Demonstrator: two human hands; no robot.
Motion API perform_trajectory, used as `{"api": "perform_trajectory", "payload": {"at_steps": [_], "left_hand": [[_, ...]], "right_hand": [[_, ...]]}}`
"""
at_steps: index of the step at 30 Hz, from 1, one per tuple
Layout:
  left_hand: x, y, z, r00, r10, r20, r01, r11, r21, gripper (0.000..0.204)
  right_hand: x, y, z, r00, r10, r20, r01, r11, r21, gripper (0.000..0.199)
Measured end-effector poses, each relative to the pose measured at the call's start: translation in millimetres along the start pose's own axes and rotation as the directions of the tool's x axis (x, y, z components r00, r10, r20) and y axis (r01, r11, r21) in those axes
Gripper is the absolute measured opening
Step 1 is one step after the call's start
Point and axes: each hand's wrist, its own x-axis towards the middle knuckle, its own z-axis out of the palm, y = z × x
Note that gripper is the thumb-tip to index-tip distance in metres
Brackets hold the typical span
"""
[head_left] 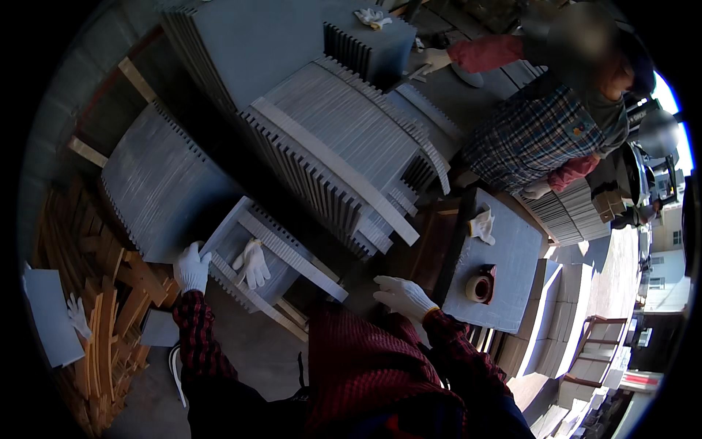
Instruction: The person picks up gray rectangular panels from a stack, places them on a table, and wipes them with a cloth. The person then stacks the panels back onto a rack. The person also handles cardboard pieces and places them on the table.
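Observation:
My left hand point(192, 271), in a white knit glove, grips the near corner of a grey strip point(223, 224) on a small stack of grey slats point(285, 252). Its fingertips are partly hidden at that corner. My right hand point(406, 296), also gloved, is held out with its fingers stretched and nothing in it, left of a grey-topped table point(453, 304). On the small stack lies a loose white glove point(252, 265). The table bears another loose glove point(482, 223) and a dark red tape dispenser point(480, 285).
Ahead rises a large stack of grey slats point(322, 124), with a stack of grey panels point(161, 175) to its left. Wood offcuts point(110, 322) are heaped at far left beside a grey board point(51, 314). A co-worker in a plaid apron point(534, 139) stands at the far right.

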Motion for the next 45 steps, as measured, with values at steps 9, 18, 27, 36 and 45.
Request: {"api": "perform_trajectory", "payload": {"at_steps": [9,18,27,36,45], "left_hand": [[-53.4,13.0,21.3,0.997,0.044,-0.066,-0.044,0.999,-0.012,0.024],[-51.3,15.0,26.5,0.999,0.025,-0.033,-0.029,0.993,-0.115,0.028],[-22.3,21.3,-67.3,0.990,-0.053,0.132,0.052,0.999,0.010,0.037],[-111.5,90.6,-166.1,0.929,-0.134,0.345,0.265,0.893,-0.364,0.029],[-199.0,245.8,-193.3,0.911,-0.072,0.407,0.269,0.851,-0.452,0.030]], "right_hand": [[207.6,-157.3,57.7,0.816,-0.558,-0.149,0.479,0.799,-0.364,0.079],[271.3,-192.2,85.2,0.735,-0.676,0.051,0.647,0.677,-0.352,0.029],[191.4,-194.1,63.2,0.896,-0.394,-0.203,0.433,0.875,0.215,0.067],[60.8,12.5,182.3,0.860,0.030,0.510,-0.505,0.201,0.839,0.080],[44.2,18.4,156.8,0.873,0.152,0.463,-0.268,-0.644,0.717,0.073]]}}
